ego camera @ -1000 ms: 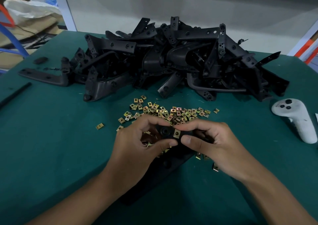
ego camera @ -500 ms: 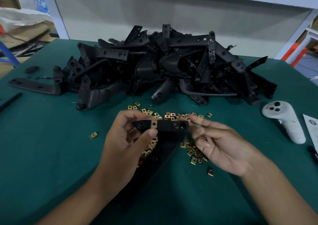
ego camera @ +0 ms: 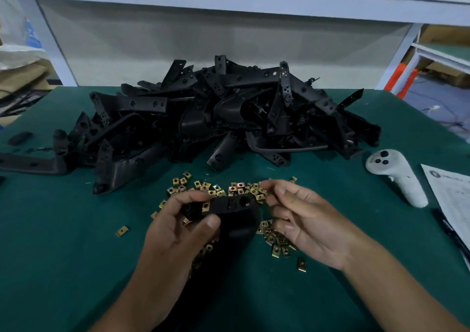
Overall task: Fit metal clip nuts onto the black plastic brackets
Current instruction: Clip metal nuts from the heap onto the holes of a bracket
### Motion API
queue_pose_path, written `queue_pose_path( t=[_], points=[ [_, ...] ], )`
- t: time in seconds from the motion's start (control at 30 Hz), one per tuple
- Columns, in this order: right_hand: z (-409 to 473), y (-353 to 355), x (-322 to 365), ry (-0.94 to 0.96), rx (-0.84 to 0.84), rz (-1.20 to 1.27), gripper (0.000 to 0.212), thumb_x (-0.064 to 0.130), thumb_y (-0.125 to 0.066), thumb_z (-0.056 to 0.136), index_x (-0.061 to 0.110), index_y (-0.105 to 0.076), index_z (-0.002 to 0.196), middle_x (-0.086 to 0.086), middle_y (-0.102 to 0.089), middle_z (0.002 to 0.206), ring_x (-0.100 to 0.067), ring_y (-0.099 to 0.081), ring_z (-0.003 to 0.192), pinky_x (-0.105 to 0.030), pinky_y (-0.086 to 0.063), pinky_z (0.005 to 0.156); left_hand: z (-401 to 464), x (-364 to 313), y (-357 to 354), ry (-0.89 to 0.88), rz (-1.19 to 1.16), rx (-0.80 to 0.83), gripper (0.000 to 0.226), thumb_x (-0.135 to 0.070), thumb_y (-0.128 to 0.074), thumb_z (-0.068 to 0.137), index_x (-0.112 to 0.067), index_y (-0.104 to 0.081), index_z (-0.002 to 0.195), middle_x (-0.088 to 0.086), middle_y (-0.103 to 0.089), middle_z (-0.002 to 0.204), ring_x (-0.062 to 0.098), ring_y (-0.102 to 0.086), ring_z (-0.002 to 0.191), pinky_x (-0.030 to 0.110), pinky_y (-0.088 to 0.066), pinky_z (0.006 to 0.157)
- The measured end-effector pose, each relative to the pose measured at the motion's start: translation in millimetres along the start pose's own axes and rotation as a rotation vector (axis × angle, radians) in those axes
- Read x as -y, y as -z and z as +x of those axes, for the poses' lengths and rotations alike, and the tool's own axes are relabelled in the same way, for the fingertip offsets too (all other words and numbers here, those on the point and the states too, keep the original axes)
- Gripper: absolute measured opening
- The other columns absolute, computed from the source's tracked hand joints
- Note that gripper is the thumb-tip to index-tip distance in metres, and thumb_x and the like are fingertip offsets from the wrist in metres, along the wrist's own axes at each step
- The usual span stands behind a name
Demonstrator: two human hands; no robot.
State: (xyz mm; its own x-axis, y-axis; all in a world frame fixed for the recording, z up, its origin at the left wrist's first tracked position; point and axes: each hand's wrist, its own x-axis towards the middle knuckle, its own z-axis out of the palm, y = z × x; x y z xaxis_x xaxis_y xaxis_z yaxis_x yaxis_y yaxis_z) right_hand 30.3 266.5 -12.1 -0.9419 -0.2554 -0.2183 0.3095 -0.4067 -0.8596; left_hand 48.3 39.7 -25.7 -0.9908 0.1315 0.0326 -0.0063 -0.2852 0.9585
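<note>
A stray nut (ego camera: 121,231) lay alone on the green tabletop (ego camera: 63,255), well left of the hands. The left hand (ego camera: 178,227) held the bracket (ego camera: 229,219) low in the middle of the view, fingers curled over its top end and thumb pressed on its near face, so the grip was closed round the part. The wrist came up from below, palm toward the bracket, and the mounting end faced the camera. One brass nut (ego camera: 205,206) sat on that end just beside the fingertips; a round hole (ego camera: 244,200) farther right stood bare.

The bracket looked like stiff moulded plastic, light enough for one hand and matte rather than slick. Holding it just below the mounting end, as here, seemed sound, since it left the edges free for a nut to slide on. The nuts (ego camera: 218,189), strewn between the hand and the bracket pile (ego camera: 216,118) behind, were small, thin, springy metal with likely sharp edges. They were probably best pinched by the flat sides with the open mouth leading.

The right hand (ego camera: 302,219) reached over the heap's right edge, palm turned inward, thumb and forefinger brought together at the nuts. Whether that grip already held one could not be told. Its other fingers hung loosely curled above more nuts (ego camera: 277,242).
</note>
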Motion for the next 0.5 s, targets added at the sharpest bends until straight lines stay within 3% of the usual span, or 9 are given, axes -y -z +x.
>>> queue_pose_path(
  t=[0.1,0.2,0.3,0.37,0.4,0.5],
  points=[
    [-2.2,-1.1,1.1,0.026,0.038,-0.13,0.029,0.018,-0.062,0.092,0.021,-0.075,0.117,0.003,-0.072,0.095,-0.003,-0.045,0.064,-0.015,-0.039,0.055,-1.1,1.0,-0.2,-0.056,0.135,-0.028,0.038,-0.027,-0.085,0.053,-0.028,-0.068,0.087,0.002,-0.075,0.092,0.013,-0.072,0.074,0.018,-0.057,0.063],
    [-3.3,-5.7,-1.1,0.063,0.022,-0.241,0.021,0.019,-0.066,0.088,0.028,-0.079,0.102,0.0,-0.075,0.093,-0.018,-0.046,0.079,-0.016,-0.039,0.055,-1.3,1.7,0.1,-0.144,0.229,-0.016,0.04,-0.027,-0.092,0.053,-0.029,-0.066,0.082,-0.001,-0.073,0.09,0.008,-0.07,0.074,0.015,-0.056,0.066],
    [-3.8,-9.6,-2.5,0.09,-0.003,-0.284,0.017,0.02,-0.066,0.087,0.028,-0.079,0.094,0.002,-0.074,0.086,-0.027,-0.038,0.098,-0.017,-0.037,0.054,-3.0,2.4,0.4,-0.214,0.351,-0.035,0.043,-0.044,-0.093,0.052,-0.035,-0.064,0.083,-0.005,-0.074,0.089,0.007,-0.07,0.072,0.015,-0.056,0.063],
    [-6.0,-10.6,-2.3,0.098,0.006,-0.319,0.015,0.022,-0.064,0.088,0.028,-0.077,0.094,0.006,-0.073,0.085,-0.021,-0.047,0.089,-0.017,-0.037,0.054,-4.5,3.3,1.5,-0.232,0.401,-0.065,0.046,-0.051,-0.088,0.051,-0.036,-0.064,0.087,-0.008,-0.074,0.088,0.008,-0.072,0.073,0.017,-0.057,0.061],
    [-7.5,-11.0,-2.3,0.099,0.019,-0.345,0.015,0.024,-0.062,0.09,0.029,-0.075,0.094,0.009,-0.072,0.087,-0.01,-0.05,0.079,-0.017,-0.037,0.054,-4.9,3.4,1.9,-0.243,0.435,-0.074,0.047,-0.054,-0.087,0.052,-0.037,-0.064,0.089,-0.009,-0.074,0.089,0.009,-0.073,0.074,0.019,-0.058,0.061],
    [-9.6,-11.6,-5.3,0.119,0.044,-0.435,0.013,0.021,-0.058,0.098,0.026,-0.071,0.1,0.02,-0.065,0.082,0.003,-0.047,0.064,-0.015,-0.039,0.057,-5.9,4.4,2.4,-0.268,0.465,-0.083,0.046,-0.054,-0.086,0.056,-0.038,-0.064,0.093,-0.011,-0.074,0.091,0.009,-0.073,0.077,0.025,-0.061,0.065]
  ],
)
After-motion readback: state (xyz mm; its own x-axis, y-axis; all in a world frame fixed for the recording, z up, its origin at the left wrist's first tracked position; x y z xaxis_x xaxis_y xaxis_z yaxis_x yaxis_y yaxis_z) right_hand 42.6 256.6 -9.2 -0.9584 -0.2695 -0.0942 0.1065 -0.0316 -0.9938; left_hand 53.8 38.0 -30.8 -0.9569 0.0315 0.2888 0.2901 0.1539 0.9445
